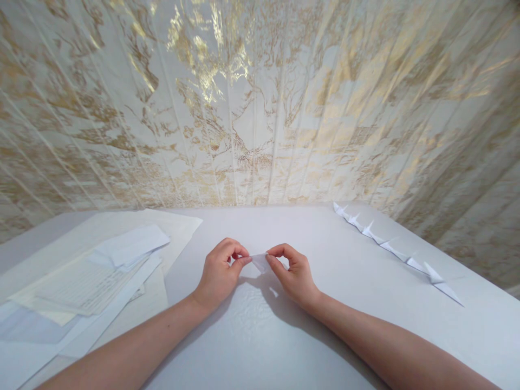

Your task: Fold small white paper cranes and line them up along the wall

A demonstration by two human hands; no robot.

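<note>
Between my two hands a small piece of folded white paper (259, 262) is held just above the table, its lower part tapering to a point. My left hand (221, 271) pinches its left corner between thumb and forefinger. On the other side, my right hand (293, 273) grips the right corner the same way, with thumb and index finger together. Part of the paper is hidden behind the right fingers. Along the right side of the table runs a row of several folded white paper cranes (392, 248), apart from my hands.
A white table (260, 346) spreads under my arms. Loose paper sheets (91, 281), some printed, lie piled on the left, with a folded white stack (132, 245) on top. A wall with gold patterns (252, 108) rises behind the table's far edge.
</note>
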